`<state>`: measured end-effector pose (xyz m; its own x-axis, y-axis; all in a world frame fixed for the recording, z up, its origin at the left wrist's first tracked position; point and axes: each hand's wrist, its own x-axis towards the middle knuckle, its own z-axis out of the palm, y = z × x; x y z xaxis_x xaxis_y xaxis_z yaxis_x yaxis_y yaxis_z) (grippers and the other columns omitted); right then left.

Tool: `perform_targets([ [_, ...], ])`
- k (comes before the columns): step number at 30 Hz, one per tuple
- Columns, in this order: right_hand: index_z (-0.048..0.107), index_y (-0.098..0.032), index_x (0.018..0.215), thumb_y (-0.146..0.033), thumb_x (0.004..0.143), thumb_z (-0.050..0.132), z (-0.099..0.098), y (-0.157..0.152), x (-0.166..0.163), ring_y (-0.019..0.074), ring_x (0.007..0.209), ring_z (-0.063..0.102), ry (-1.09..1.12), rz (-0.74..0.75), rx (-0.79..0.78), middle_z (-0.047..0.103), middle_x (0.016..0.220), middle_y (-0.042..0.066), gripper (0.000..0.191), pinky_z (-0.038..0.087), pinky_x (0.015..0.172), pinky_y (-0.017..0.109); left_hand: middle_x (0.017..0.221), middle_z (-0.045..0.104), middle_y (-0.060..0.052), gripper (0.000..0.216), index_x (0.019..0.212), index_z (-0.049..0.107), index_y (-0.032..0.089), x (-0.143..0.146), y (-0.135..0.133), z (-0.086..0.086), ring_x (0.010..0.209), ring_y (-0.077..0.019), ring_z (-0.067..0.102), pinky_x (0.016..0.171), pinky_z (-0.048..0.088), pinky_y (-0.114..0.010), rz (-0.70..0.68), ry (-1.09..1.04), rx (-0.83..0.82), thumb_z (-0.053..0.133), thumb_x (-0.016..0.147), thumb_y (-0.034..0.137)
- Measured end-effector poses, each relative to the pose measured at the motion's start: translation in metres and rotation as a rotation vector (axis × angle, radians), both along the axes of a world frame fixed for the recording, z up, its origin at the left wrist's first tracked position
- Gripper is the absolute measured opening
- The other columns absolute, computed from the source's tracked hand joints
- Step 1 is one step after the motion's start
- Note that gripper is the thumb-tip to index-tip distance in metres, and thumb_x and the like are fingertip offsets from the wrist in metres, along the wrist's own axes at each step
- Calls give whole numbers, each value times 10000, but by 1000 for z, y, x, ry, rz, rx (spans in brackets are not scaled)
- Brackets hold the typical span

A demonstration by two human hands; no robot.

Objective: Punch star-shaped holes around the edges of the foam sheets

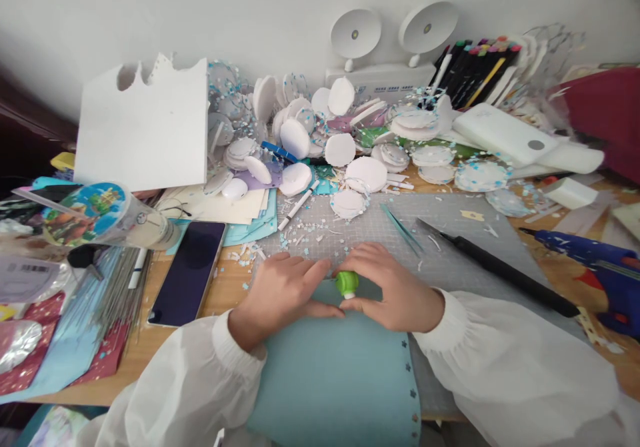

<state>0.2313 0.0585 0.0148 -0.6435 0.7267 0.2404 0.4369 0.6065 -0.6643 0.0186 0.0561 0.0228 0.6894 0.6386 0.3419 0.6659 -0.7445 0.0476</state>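
Note:
A small green craft paper punch (347,284) with a white lower part is at the top edge of a light-blue sheet of paper (335,373). My right hand (390,290) grips the punch between thumb and fingers. Just left of it, my left hand (287,290) holds the paper's upper edge, thumb on the near face and the other fingers curled over. Small flower-shaped holes run down the sheet's right edge. The sheet's lower part reaches past the table's front edge. What the punch covers on the paper is hidden.
Beneath lies a grey cutting mat (470,260) with blue paper bits, tweezers (401,229) and a black-handled craft knife (500,267). A blue glue gun (590,253) lies right, a phone (187,273) and a tilted cup (113,217) left. White discs (367,175) crowd the back.

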Motion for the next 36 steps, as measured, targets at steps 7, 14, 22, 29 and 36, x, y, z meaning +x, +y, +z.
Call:
perform_targets([
  [7, 545, -180, 877, -237, 741, 673, -1, -2, -3, 202, 787, 502, -16, -33, 76, 566, 781, 23, 195, 360, 847, 421, 541, 564, 23, 594, 859, 611, 178, 0, 0, -2, 501, -145, 545, 519, 307, -282, 1, -6, 40, 444, 760, 740],
  [14, 547, -185, 876, -242, 760, 623, 0, -3, -6, 200, 767, 509, -28, -70, 153, 547, 758, 18, 150, 306, 972, 495, 566, 576, 9, 591, 859, 618, 169, 0, 0, 1, 530, -150, 547, 525, 302, -286, -1, -11, 23, 445, 772, 728],
  [22, 521, -192, 817, -220, 756, 595, 4, -6, -10, 197, 753, 486, -75, -71, 207, 517, 740, 13, 100, 306, 988, 499, 787, 611, -51, 531, 882, 601, 157, 10, -2, 10, 741, -205, 541, 667, 320, -348, -12, 59, -33, 426, 825, 655],
  [29, 518, -197, 799, -196, 753, 560, 4, -7, -15, 197, 741, 481, -89, -69, 236, 498, 723, 9, 63, 292, 1009, 514, 751, 581, -52, 444, 820, 575, 138, 11, -5, 12, 731, -206, 500, 691, 318, -379, -55, 50, -102, 427, 873, 553],
  [36, 525, -205, 836, -185, 750, 557, 3, -6, -14, 192, 728, 493, -40, -66, 238, 505, 723, 1, 94, 281, 1027, 534, 719, 562, -58, 432, 797, 573, 146, 10, -4, 11, 693, -206, 496, 618, 329, -357, -75, 44, -82, 416, 881, 539],
])
